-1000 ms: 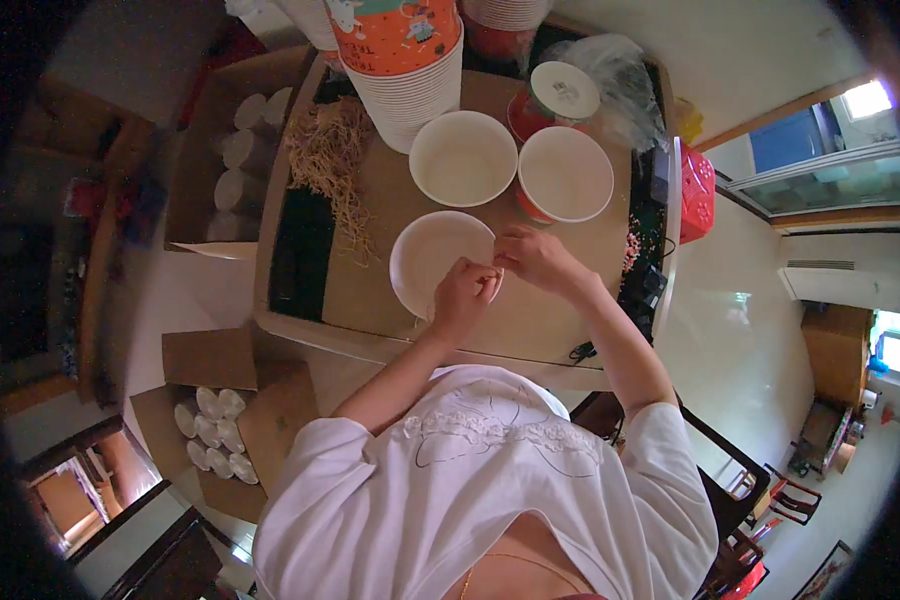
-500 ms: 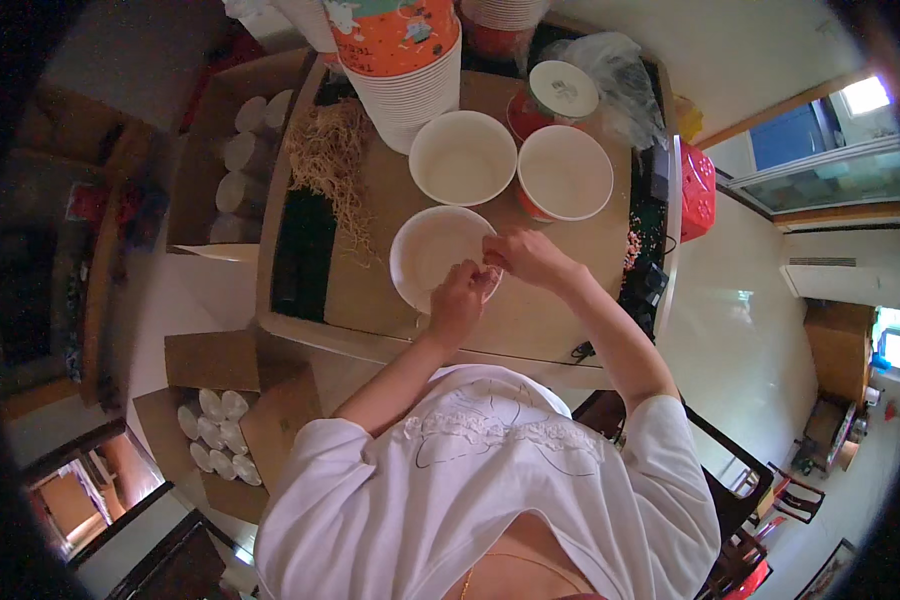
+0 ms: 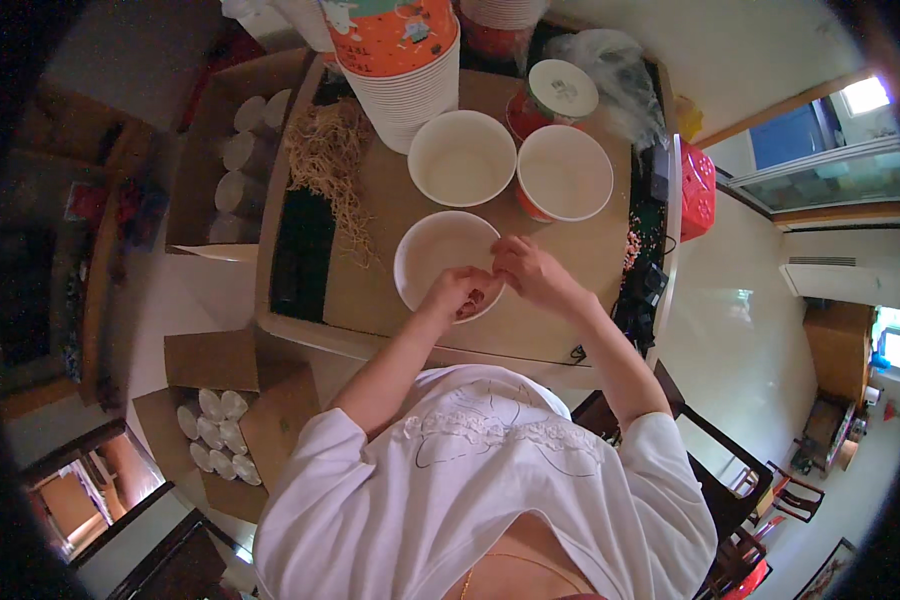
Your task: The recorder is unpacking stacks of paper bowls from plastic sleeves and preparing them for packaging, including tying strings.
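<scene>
- My left hand (image 3: 458, 292) and right hand (image 3: 526, 270) meet over the nearest white paper bowl (image 3: 440, 262); fingers pinched narrow, contents indiscernible.
- Risk: the light bowl could tip.

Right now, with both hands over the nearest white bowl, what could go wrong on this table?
The left hand and right hand meet at the rim of the nearest bowl, which looks light, so a pull might tip it. Two more open bowls stand close behind, so a push forward could knock them. The loose noodle pile lies by the table's left side and strands might slide off.
</scene>
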`<state>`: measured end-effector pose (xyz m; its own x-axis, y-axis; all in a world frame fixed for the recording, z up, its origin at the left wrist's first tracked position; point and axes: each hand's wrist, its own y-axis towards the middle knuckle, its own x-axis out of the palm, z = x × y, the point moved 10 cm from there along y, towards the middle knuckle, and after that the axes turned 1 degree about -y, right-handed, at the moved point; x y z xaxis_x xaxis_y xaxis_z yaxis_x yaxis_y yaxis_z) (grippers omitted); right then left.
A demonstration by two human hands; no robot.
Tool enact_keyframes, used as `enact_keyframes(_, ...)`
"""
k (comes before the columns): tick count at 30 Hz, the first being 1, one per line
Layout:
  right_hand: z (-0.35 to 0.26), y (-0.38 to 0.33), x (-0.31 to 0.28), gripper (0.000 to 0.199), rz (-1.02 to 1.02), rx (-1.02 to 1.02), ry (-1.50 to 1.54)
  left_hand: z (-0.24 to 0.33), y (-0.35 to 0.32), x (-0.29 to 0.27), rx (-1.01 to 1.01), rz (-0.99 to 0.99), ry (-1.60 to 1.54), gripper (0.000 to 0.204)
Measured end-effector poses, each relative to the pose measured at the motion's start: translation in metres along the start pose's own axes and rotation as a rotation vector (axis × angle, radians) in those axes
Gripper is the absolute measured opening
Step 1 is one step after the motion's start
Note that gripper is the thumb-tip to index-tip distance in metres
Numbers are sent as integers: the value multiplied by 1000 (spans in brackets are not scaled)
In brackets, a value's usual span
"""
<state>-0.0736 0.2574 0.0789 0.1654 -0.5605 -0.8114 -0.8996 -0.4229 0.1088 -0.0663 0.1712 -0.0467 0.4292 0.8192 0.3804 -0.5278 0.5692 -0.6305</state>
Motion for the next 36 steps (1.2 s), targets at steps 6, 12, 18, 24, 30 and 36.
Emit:
enact_keyframes(6, 4, -24, -8, 11, 382, 240, -6, -32, 14, 6, -216, -138, -438, 10)
enact_keyframes(12, 15, -46, 5, 13, 577, 444, 171, -33, 14, 3, -190, 18, -481, 15)
enact_keyframes(18, 2, -46, 2, 12, 605, 409, -17, -25, 5, 5, -191, 66, -524, 12)
enact_keyframes(24, -2, -48, 3, 21, 594, 378, 68, -34, 8, 3, -255, 44, -630, 9)
enact_keyframes(30, -1, -52, 11, 25, 553, 355, 158, -27, 9, 1, -222, -80, -538, 8)
enact_keyframes(36, 35, -49, 27, 19, 437, 605, 530, -19, 6, -13, -93, -4, -236, 9)
